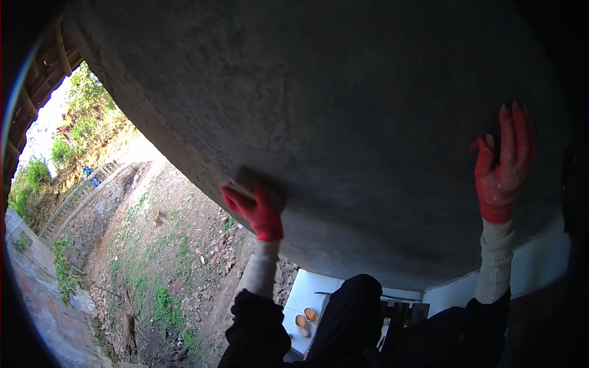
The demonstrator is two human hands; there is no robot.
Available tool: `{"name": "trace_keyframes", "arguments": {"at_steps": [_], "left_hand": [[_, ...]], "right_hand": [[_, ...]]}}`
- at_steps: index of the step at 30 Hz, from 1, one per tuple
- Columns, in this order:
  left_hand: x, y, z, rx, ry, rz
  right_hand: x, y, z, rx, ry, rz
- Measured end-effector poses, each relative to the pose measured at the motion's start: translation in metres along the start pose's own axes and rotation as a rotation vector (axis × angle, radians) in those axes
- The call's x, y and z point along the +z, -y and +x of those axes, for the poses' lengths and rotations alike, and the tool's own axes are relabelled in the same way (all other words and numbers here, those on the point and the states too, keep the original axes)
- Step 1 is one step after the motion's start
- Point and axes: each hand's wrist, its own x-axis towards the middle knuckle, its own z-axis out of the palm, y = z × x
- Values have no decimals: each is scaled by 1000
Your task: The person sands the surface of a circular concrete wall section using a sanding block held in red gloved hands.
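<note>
A blurred, brownish rectangular block point(246, 178) is against the dark grey plastered wall point(368, 122), near its left edge, held in the fingers of the person's red-gloved left hand point(262, 216). The right hand point(504, 175), gloved alike with fingertips exposed, is at the wall, fingers extended, thumb apart. Beyond lies stony, grass-patched brown earth point(159, 245).

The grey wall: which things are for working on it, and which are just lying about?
In use: grey wall; left hand, holding a blurry block; right hand, open, by the wall.

Seemingly just lying about: two tan things, kind unclear; loose stones outside.
</note>
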Motion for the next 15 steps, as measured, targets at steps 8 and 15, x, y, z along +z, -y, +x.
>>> {"name": "trace_keyframes", "arguments": {"at_steps": [8, 15], "left_hand": [[-20, -37, 82, 260, -57, -24], [-26, 94, -119, -372, 134, -42]], "right_hand": [[2, 5, 2, 12, 0, -11], [4, 7, 4, -5, -39, 13]]}}
